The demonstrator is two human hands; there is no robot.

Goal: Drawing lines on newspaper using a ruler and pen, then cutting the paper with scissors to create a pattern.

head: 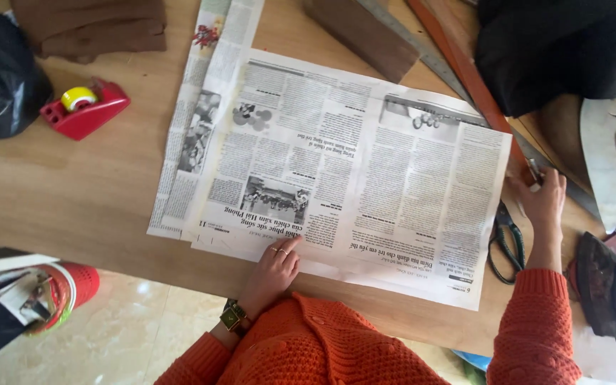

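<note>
A wooden desk carries a spread newspaper sheet, laid over a second sheet that juts out at its left edge. The left hand, wearing a wristwatch and rings, presses flat and open on the top sheet's near edge, its grip around nothing. The right hand rests open-fingered at the sheet's right edge, touching a long brown strip; scissors lie just beside it. A red tape dispenser sits well apart, far left.
</note>
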